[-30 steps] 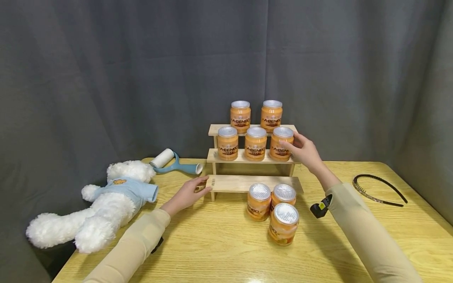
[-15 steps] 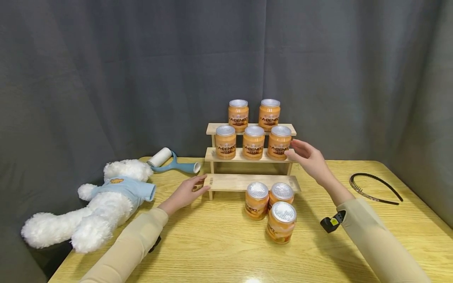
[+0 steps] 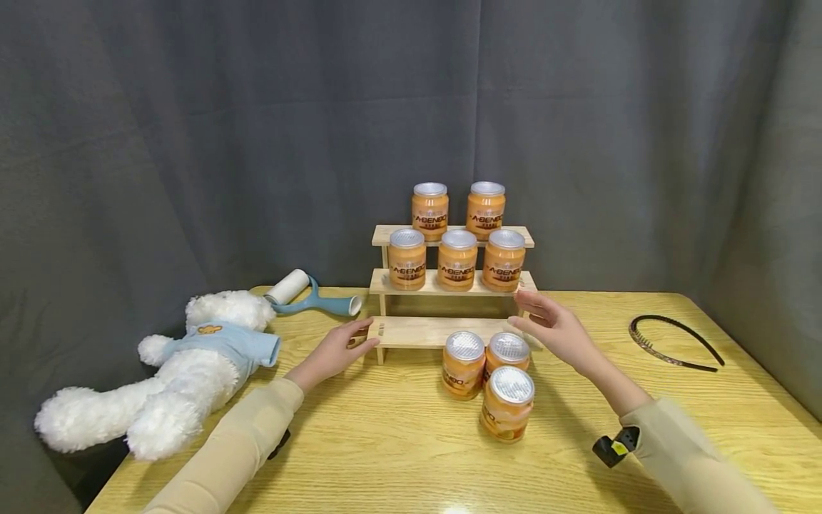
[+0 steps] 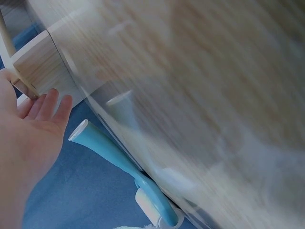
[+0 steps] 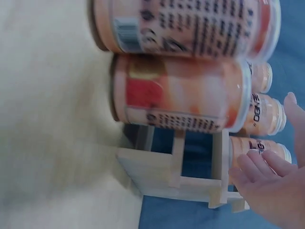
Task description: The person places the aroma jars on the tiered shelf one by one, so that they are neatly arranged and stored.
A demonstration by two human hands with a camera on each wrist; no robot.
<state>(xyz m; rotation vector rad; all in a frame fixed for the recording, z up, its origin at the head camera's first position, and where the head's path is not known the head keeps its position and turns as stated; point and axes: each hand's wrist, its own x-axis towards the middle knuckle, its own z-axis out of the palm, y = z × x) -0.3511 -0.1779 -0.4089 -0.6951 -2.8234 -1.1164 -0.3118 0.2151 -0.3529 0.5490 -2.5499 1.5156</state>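
A small three-tier wooden display stand point(image 3: 417, 330) holds orange jars with silver lids. Two, including a jar point(image 3: 429, 212), stand on the top tier. Three more, including the rightmost jar point(image 3: 504, 261), line the middle tier. On the table before the bare bottom tier are three others: a left jar point(image 3: 464, 365), a back jar point(image 3: 509, 350) and a front jar point(image 3: 506, 404). My left hand point(image 3: 335, 350) touches the bottom tier's left end, fingers fairly straight. My right hand point(image 3: 554, 332) holds nothing; its fingers are loosely spread beside the stand's right end, above the back jar.
A white plush toy point(image 3: 199, 371) in a blue shirt lies at the left. Behind it is a blue-handled lint roller point(image 3: 317, 303). A dark headband point(image 3: 674, 344) lies on the table point(image 3: 359, 442) at the right. A grey curtain point(image 3: 257, 143) hangs behind.
My right hand has let go of the rightmost middle-tier jar and moved down towards the bottom tier's right end. My left hand stays at the stand's left end.
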